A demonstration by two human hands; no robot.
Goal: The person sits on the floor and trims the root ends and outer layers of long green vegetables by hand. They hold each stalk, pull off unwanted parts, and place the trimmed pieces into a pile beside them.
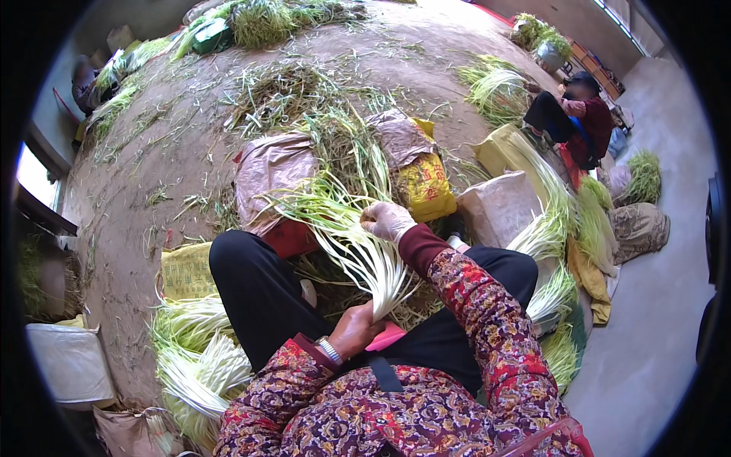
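Observation:
My left hand (353, 331), bare and with a metal-banded wristwatch, grips the gathered white ends of a bunch of blanched chives (357, 251). The stalks fan out away from me, turning green towards their tips. At the right edge of this fan is my right hand (390, 221) in a pale thin glove, its thumb and fingers pinched on some stalks; the exact hold is partly hidden. Below the bunch, between my knees, loose leaf scraps (337, 291) and a pink surface (385, 336) show.
Chive bundles lie at my left (200, 365) and right (542, 240). Ahead are a pinkish sack-covered block (274, 171), a yellow printed sack (425, 185) and a heap of trimmings (285, 94). A seated person (582, 120) handles chives at right; another person (85, 85) sits far left.

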